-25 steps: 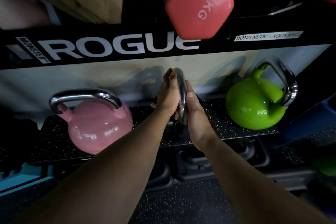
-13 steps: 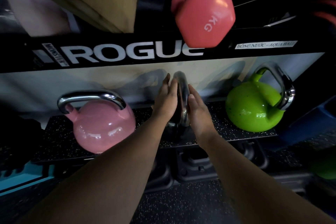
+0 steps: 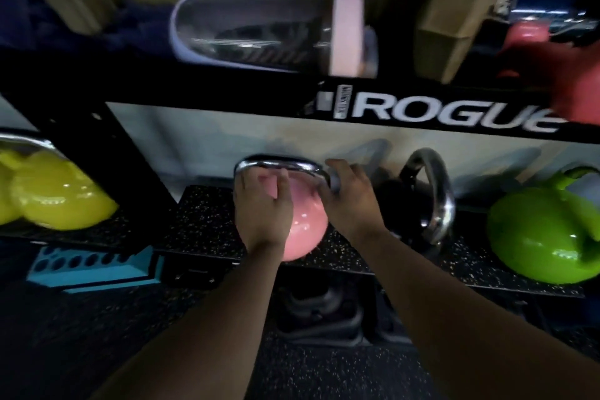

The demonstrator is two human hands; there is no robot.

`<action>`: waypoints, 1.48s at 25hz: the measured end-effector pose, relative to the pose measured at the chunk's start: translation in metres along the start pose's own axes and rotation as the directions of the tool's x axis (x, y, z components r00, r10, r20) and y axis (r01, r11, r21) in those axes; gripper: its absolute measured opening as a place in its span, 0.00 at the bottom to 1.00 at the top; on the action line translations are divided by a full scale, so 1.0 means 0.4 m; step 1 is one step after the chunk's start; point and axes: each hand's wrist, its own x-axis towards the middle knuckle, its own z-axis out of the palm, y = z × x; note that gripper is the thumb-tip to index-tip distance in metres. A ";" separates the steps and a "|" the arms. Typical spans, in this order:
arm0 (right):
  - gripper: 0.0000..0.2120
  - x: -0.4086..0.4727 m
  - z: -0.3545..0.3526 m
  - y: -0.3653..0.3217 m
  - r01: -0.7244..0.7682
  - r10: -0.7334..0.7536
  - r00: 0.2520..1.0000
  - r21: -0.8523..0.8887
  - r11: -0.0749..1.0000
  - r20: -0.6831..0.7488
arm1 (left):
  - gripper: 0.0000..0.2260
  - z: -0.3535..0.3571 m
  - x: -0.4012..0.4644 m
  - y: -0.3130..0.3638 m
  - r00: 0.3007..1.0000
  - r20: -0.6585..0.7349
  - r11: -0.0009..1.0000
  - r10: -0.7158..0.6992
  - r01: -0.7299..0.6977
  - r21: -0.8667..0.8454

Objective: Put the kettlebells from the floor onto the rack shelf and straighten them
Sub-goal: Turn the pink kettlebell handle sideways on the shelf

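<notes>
A pink kettlebell [image 3: 303,221] with a chrome handle sits on the speckled black rack shelf [image 3: 201,224]. My left hand [image 3: 263,204] grips the left end of its handle, fingers curled through the loop. On the handle's right end rests my right hand [image 3: 352,201], closed around the bend. Right of it stands a black kettlebell [image 3: 399,204] with its chrome handle turned edge-on, untouched. A green kettlebell [image 3: 539,240] is at the shelf's far right. Yellow kettlebells [image 3: 52,195] lie in the bay to the left.
A black upright post [image 3: 130,153] separates the left bay. Above, the ROGUE beam [image 3: 454,110] carries a clear shaker bottle [image 3: 259,29], a wooden box [image 3: 454,10] and a red dumbbell [image 3: 552,68]. A teal block [image 3: 94,266] and dark weights lie on the floor below.
Both hands let go of the black kettlebell's handle and shifted left onto the pink kettlebell's handle. The view swung left, bringing the yellow kettlebells into sight.
</notes>
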 end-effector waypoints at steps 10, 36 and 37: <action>0.29 0.032 0.124 -0.069 -0.166 0.174 0.979 0.079 0.983 -0.106 | 0.42 -0.017 0.090 -0.040 0.876 0.369 0.927 -0.311 0.365 -0.084; 0.20 -0.059 0.266 -0.167 -0.269 0.240 0.961 0.690 0.672 0.141 | 0.26 0.017 0.257 -0.093 0.661 0.750 0.887 0.032 0.327 -0.326; 0.20 -0.052 0.264 -0.165 -0.266 0.251 0.959 0.713 0.649 0.129 | 0.26 0.018 0.250 -0.097 0.668 0.743 0.881 0.038 0.328 -0.341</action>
